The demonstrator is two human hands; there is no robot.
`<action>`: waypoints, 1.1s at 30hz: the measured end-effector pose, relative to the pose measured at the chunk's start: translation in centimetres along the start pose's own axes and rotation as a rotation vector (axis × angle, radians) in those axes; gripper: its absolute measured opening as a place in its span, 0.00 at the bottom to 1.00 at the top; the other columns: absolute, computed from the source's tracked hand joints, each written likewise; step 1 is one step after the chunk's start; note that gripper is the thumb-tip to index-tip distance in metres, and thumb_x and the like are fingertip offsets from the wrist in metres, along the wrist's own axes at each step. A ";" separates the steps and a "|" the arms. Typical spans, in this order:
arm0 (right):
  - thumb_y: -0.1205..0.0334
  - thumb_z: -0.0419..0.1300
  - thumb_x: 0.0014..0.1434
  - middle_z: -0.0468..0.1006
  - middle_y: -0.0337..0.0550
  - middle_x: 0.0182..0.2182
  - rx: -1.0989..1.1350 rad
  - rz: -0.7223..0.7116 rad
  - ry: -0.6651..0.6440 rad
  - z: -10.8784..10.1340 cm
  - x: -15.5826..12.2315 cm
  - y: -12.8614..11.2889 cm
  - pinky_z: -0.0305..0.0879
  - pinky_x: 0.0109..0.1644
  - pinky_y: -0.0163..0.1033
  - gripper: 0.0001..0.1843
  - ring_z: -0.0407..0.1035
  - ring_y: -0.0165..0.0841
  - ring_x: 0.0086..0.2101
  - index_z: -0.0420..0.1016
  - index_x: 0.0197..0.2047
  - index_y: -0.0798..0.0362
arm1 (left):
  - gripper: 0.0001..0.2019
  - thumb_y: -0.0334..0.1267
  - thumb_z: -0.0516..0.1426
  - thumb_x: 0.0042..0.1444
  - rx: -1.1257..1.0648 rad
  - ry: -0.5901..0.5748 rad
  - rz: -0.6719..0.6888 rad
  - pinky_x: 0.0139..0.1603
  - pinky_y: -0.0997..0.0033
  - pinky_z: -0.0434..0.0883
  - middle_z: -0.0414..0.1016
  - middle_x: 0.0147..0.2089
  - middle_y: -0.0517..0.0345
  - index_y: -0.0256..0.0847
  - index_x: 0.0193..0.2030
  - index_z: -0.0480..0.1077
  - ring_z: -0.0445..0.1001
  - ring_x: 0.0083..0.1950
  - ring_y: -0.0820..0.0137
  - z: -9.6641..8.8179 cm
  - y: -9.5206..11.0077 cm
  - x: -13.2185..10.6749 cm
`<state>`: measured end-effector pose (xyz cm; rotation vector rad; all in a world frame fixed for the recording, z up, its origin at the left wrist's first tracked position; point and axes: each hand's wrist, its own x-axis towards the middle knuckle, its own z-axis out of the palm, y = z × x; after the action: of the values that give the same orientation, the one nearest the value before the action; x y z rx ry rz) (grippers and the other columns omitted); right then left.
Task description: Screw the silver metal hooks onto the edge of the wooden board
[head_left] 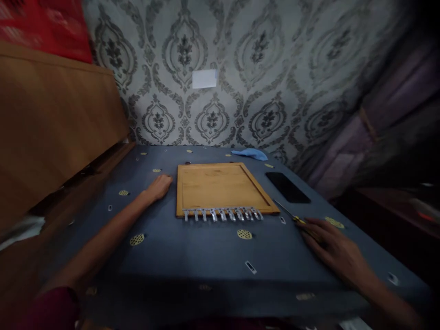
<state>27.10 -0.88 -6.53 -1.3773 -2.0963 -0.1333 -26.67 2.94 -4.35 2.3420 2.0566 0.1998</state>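
Observation:
A wooden panel [216,185] with a raised frame lies flat on the table. Along its near edge sits a row of several small shiny metal clips [222,214], their ends sticking out past the wood. My left hand [160,187] rests closed on the cloth just left of the panel, apart from it; the inside of its fingers is hidden. To the right of the panel, my right hand [332,243] lies low over the table, closed around the yellow handle of a screwdriver [288,211]. The thin metal shaft points toward the panel's near right corner.
A black phone [288,187] lies right of the panel, and a blue cloth [250,154] is crumpled behind it. The grey-blue tablecloth [192,256] has yellow printed shapes. A wooden cabinet [58,123] stands left, a patterned wall [233,55] behind, a tied curtain [360,133] right.

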 end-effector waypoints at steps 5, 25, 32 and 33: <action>0.52 0.54 0.62 0.81 0.55 0.49 0.015 0.007 -0.113 -0.3 -0.3 -0.1 0.77 0.52 0.51 0.18 0.79 0.45 0.47 0.82 0.43 0.51 | 0.18 0.45 0.58 0.66 -0.027 0.025 0.017 0.53 0.54 0.76 0.73 0.57 0.49 0.38 0.57 0.69 0.75 0.53 0.62 -0.7 0.1 -0.6; 0.60 0.57 0.67 0.77 0.55 0.54 0.098 -0.057 -0.017 -1.0 -1.5 -1.6 0.75 0.56 0.54 0.12 0.75 0.45 0.53 0.79 0.48 0.51 | 0.14 0.44 0.53 0.60 -0.648 -0.013 0.340 0.34 0.72 0.69 0.78 0.39 0.56 0.43 0.49 0.70 0.76 0.40 0.65 -6.6 18.0 -1.0; 0.65 0.60 0.66 0.80 0.49 0.49 0.536 -0.194 0.006 -3.6 3.1 -9.1 0.77 0.52 0.45 0.13 0.77 0.36 0.49 0.77 0.53 0.50 | 0.10 0.34 0.52 0.63 -0.696 -0.114 0.549 0.39 0.74 0.70 0.78 0.41 0.61 0.46 0.50 0.69 0.77 0.42 0.71 -8.1 24.3 -0.7; 0.65 0.60 0.66 0.80 0.48 0.47 0.584 -0.220 0.011 -3.7 3.8 -9.7 0.78 0.50 0.43 0.13 0.77 0.35 0.48 0.77 0.53 0.50 | 0.10 0.34 0.53 0.63 -0.705 -0.116 0.553 0.39 0.74 0.70 0.77 0.41 0.61 0.46 0.50 0.69 0.77 0.42 0.72 -8.2 24.7 -0.6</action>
<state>19.34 -3.74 0.83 -0.7957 -2.0444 0.3564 -3.24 -1.50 6.11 2.2782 0.9896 0.6480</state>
